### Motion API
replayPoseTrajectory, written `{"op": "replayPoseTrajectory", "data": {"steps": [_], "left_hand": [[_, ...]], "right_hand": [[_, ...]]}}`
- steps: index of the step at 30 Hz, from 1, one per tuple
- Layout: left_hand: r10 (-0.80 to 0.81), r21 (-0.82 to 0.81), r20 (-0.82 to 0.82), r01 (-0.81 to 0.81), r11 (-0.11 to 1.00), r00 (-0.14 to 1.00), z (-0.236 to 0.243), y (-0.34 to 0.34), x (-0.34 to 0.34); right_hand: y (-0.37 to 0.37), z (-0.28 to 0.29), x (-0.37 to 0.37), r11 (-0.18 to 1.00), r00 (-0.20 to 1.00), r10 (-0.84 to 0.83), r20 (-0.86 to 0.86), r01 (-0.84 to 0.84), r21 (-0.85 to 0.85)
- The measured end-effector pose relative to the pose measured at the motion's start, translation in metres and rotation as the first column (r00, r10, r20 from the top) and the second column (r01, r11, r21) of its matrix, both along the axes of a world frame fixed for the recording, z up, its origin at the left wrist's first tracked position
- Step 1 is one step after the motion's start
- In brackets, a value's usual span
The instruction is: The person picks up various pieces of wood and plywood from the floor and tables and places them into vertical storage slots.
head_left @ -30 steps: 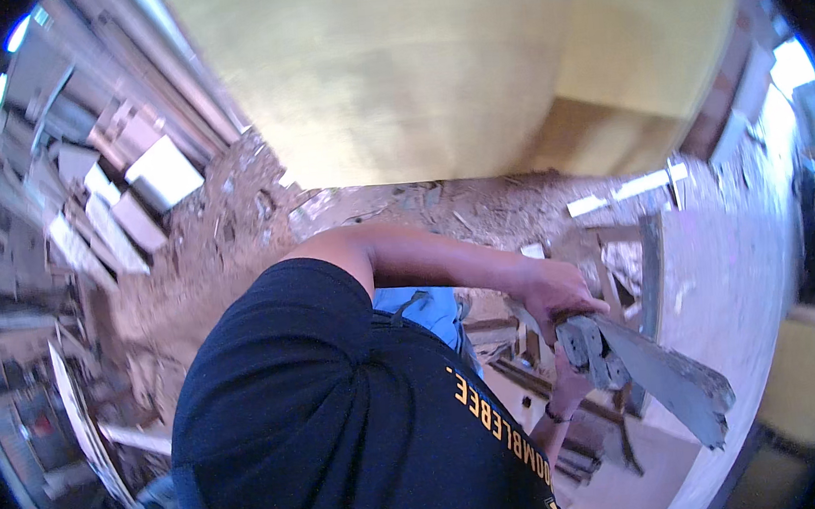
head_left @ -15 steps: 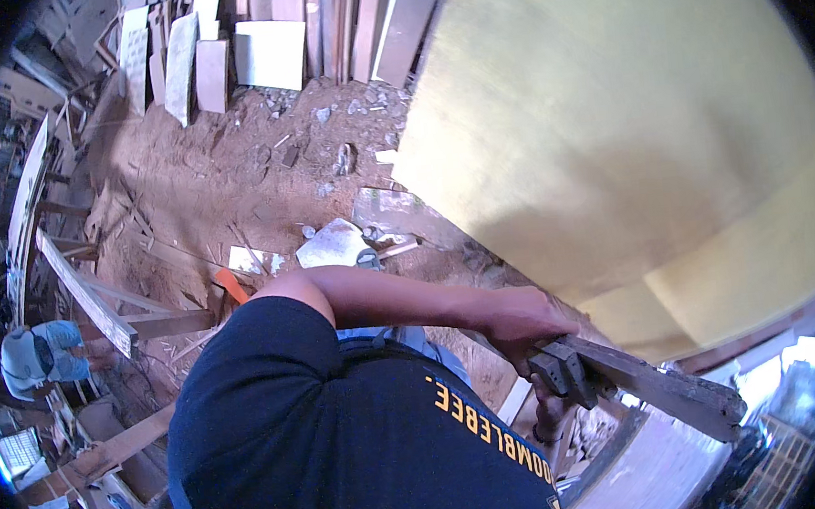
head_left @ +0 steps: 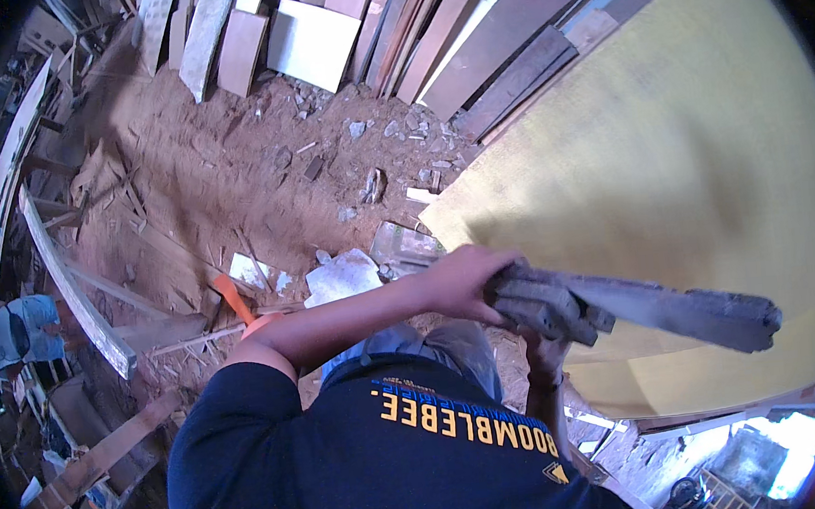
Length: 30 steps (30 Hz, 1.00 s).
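A bundle of weathered grey wooden pieces (head_left: pixel 661 311), one longer than the others, is held out to the right of my torso. My left hand (head_left: pixel 474 278) is closed around its near end, with the forearm crossing in front of my dark shirt. Underneath the bundle, my right hand (head_left: pixel 545 354) grips it too, partly hidden by the wood. Behind and beyond the pieces stands a large pale yellow panel (head_left: pixel 675 128), its lower left corner near my left hand.
Boards (head_left: pixel 309 42) lean in a row at the back. The dirt ground (head_left: pixel 228 163) carries rubble, scraps and an orange object (head_left: pixel 231 292). Left are timber planks (head_left: pixel 75 281) and a blue-grey fabric shape (head_left: pixel 16 333); bright clutter (head_left: pixel 749 457) lies lower right.
The view has swung, bringing more leaning boards and ground into sight. My hands and the bundle have moved up in the picture, and the long piece now lies flatter.
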<state>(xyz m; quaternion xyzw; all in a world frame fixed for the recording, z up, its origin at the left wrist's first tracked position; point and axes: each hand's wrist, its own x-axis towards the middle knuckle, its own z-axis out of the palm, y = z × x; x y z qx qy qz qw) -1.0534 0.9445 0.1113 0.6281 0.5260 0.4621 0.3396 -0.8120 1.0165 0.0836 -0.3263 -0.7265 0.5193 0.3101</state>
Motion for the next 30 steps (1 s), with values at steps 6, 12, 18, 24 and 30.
{"op": "replayPoseTrajectory", "data": {"steps": [6, 12, 18, 24, 30], "left_hand": [[0.269, 0.106, 0.014, -0.268, 0.957, 0.963, 0.004, 0.014, -0.078], [0.363, -0.118, -0.103, -0.374, 0.92, 0.926, -0.057, 0.061, -0.16], [0.455, -0.103, 0.064, -0.447, 0.888, 0.888, -0.087, 0.111, -0.232], [0.466, -0.043, 0.116, -0.464, 0.885, 0.877, -0.111, 0.194, -0.298], [0.36, -0.092, -0.037, -0.362, 0.928, 0.932, -0.12, 0.281, -0.364]], "right_hand": [[0.051, 0.003, -0.112, 0.986, 0.973, 0.085, -0.212, -0.112, -0.12], [0.117, 0.017, -0.238, 0.841, 0.934, 0.289, -0.208, -0.352, -0.411], [0.191, -0.038, -0.345, 0.802, 0.834, 0.4, -0.38, -0.519, -0.296], [0.278, 0.0, -0.416, 0.831, 0.794, 0.395, -0.461, -0.523, -0.189], [0.35, -0.026, -0.46, 0.892, 0.871, 0.272, -0.41, -0.389, -0.233]]}}
